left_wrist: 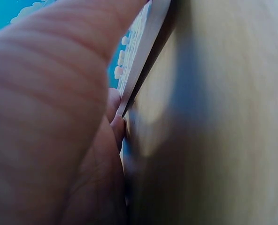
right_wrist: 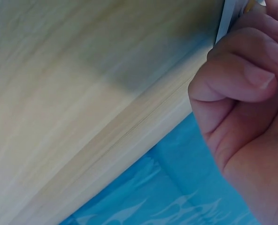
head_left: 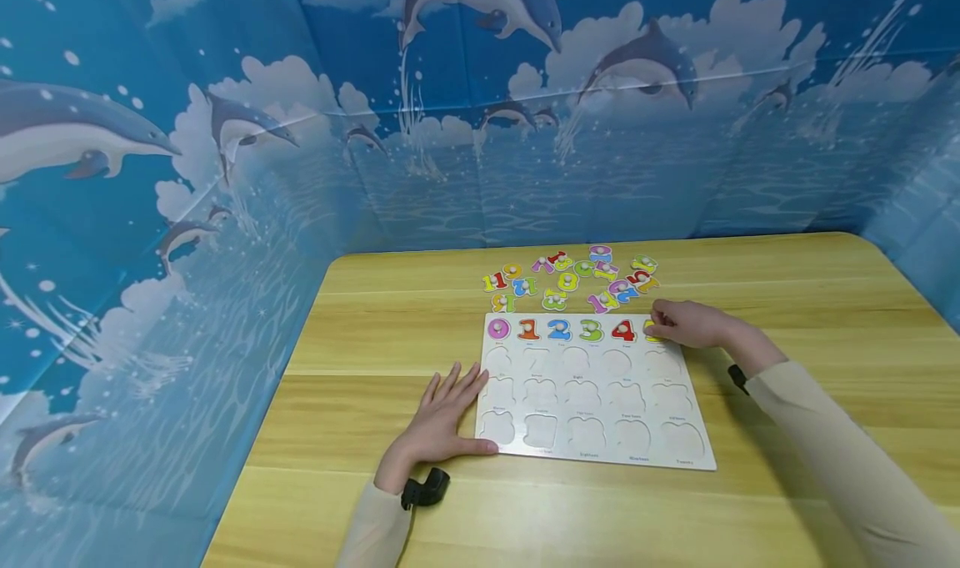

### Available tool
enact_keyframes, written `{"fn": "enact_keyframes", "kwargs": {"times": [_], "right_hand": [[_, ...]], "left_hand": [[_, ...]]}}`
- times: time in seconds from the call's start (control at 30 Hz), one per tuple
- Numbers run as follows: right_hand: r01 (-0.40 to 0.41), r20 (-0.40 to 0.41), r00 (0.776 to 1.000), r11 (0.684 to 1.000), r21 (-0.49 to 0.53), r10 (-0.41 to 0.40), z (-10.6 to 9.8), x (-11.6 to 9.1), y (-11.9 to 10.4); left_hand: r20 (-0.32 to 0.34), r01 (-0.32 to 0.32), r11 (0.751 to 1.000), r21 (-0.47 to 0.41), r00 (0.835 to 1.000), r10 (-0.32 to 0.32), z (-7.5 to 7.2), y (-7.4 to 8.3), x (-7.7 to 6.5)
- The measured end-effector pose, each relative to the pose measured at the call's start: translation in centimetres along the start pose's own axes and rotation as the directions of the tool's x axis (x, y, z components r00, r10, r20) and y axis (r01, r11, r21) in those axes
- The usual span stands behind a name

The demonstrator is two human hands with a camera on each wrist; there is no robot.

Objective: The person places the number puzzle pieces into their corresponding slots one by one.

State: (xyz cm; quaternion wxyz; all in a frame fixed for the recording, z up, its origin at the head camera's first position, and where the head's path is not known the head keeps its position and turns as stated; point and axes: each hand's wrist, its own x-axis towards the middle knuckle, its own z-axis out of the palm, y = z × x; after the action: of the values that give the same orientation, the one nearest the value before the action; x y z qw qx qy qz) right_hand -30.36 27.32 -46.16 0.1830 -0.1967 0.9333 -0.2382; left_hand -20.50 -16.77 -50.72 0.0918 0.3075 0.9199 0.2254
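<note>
A white number puzzle board [head_left: 520, 393] lies on the table, its top row filled with knobbed number pieces: a pink 0 [head_left: 498, 329], an orange 1 [head_left: 528, 329], a blue 2 [head_left: 558, 329], a green 3 [head_left: 591, 330] and a red 4 [head_left: 623, 330]. At that row's right end my right hand [head_left: 692, 324] pinches a yellow number piece [head_left: 650, 332], mostly covered by the fingers. My left hand [head_left: 438, 422] lies spread at the board's left edge, fingertips and thumb touching it. The lower rows show bare outlined recesses.
Behind the board lie several loose number pieces, among them a red 11 [head_left: 496, 282], a yellow 8 [head_left: 567, 282] and a green 13 [head_left: 555, 300]. A blue dolphin-print curtain [head_left: 480, 184] hangs along the far and left sides of the wooden table [head_left: 360, 326].
</note>
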Motion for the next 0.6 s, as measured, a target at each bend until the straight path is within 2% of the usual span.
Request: {"fn": "enact_keyframes", "kwargs": {"times": [0.6], "right_hand": [[-0.078,0.01,0.997,0.997,-0.011,0.078,-0.1,-0.05,-0.34]], "left_hand": [[-0.002,-0.006,1.0,0.009,1.0,0.006,0.05,-0.07,-0.13]]}}
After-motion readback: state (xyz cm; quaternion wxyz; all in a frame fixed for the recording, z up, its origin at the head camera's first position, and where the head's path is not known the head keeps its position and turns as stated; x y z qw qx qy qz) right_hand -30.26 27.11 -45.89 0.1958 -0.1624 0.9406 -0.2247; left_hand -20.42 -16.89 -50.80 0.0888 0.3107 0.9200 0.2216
